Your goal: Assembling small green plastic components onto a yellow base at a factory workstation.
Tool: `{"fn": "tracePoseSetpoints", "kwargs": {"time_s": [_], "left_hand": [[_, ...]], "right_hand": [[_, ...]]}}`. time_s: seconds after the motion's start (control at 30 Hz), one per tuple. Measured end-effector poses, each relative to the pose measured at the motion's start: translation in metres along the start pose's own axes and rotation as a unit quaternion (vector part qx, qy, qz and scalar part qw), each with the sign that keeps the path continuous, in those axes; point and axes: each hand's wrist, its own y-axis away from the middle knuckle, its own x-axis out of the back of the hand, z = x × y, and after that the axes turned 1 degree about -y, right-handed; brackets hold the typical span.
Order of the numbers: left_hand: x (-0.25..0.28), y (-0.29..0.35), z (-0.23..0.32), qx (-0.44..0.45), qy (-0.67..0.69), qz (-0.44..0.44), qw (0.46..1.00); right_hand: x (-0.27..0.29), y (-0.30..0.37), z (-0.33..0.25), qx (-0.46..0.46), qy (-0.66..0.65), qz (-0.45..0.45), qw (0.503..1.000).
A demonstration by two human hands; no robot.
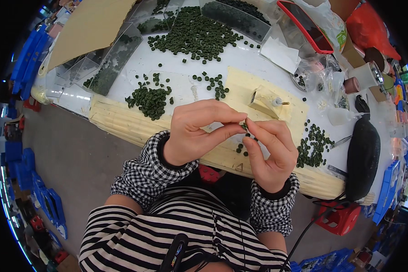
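My left hand (pixel 198 129) is closed in a pinch, thumb and forefinger meeting on a small dark green piece (pixel 245 126). Right against it, the fingertips of my right hand (pixel 273 152) curl in around the same piece, which is mostly hidden by the fingers. Beneath my hands, a few loose dark green round pieces (pixel 239 148) lie near the table's front edge. Just beyond them stands a small cream-coloured block (pixel 264 102) with a metal pin sticking out of its right side, on a pale yellow sheet (pixel 240 81).
A big heap of green pieces (pixel 192 34) covers the back of the white table (pixel 136 63). Smaller piles lie left (pixel 150 100) and right (pixel 315 145). Clear plastic trays (pixel 115 59) stand back left. Tweezers (pixel 341 142), a black pouch-like object (pixel 364 156) and a red-cased phone (pixel 306 27) are right.
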Motion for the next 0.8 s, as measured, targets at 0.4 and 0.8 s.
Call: {"fn": "tracePoseSetpoints", "kwargs": {"time_s": [0.4,0.8], "left_hand": [[-0.001,-0.0002,-0.0023,-0.041,-0.045,0.002,0.998],[-0.0032,0.0016,-0.0047,-0.062,-0.052,0.014,0.997]], "right_hand": [[-0.0035,-0.0003,-0.0016,-0.009,0.029,0.034,0.999],[-0.0052,-0.0008,-0.0021,-0.008,0.029,0.036,0.999]]}}
